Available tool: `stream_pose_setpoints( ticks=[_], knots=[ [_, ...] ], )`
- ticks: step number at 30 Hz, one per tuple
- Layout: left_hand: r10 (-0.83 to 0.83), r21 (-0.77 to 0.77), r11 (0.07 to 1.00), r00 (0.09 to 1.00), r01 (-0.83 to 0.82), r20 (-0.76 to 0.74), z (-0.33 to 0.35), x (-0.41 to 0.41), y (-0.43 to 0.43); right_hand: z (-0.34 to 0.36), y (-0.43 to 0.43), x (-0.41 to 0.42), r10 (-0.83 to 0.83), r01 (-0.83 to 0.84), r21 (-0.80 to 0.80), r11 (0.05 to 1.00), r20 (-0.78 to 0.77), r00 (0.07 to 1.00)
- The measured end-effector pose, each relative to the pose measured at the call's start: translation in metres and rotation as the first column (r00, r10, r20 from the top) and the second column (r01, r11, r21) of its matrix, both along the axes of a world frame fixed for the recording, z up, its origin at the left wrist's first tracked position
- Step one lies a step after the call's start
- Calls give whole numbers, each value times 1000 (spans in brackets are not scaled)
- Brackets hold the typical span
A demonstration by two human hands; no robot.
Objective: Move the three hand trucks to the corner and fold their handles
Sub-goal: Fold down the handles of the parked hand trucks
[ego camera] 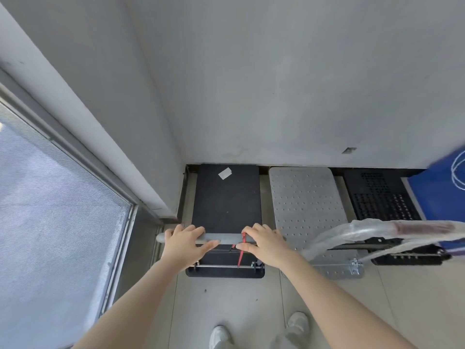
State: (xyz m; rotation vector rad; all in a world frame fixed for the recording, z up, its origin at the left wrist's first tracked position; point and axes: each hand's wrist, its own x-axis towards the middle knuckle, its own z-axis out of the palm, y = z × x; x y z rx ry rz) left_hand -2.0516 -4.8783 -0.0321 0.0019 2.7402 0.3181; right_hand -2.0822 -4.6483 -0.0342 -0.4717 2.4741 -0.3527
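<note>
Three hand trucks stand side by side against the wall. The black-decked truck (226, 197) sits in the corner on the left, the grey perforated truck (307, 205) is in the middle, and a black grid-decked truck (380, 197) is on the right. Both my hands hold the grey handle bar (221, 238) of the black-decked truck, which stands upright over its near end. My left hand (186, 241) grips the bar's left part and my right hand (261, 243) grips its right part, beside a red strap (242, 253). A plastic-wrapped handle (357, 233) rises over the other two trucks.
A window with a mesh screen (50, 210) and its frame fill the left side. A grey wall (276, 84) runs behind the trucks. A blue object (437, 192) leans at the far right. My two white shoes (256, 331) stand on the tiled floor.
</note>
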Motion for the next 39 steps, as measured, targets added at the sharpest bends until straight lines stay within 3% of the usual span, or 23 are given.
stream_pose_setpoints(
  ticks=[4, 7, 14, 21, 32, 39],
  knots=[
    [-3, 26, 1000, 996, 0, 89, 2, 0, -1, 0, -1, 3, -17, 17, 2, 1000, 7, 1000],
    [45, 135, 989, 989, -64, 140, 5, -2, -6, 3, -1, 8, -49, 50, -45, 998, 24, 999],
    [56, 233, 972, 997, -42, -57, 46, -12, 23, 43, 37, 4, -150, 133, -172, 976, -92, 984],
    [-61, 286, 954, 994, 85, -90, 69, -31, 119, 74, 160, 3, -254, 246, -62, 967, -198, 947],
    [-262, 349, 902, 965, 253, -23, 52, -49, 356, 91, 408, 7, -375, 409, 94, 908, -258, 891],
    [-464, 162, 881, 879, 445, 107, 17, -80, 438, 49, 484, -18, -253, 299, 208, 931, -220, 942]
  ],
)
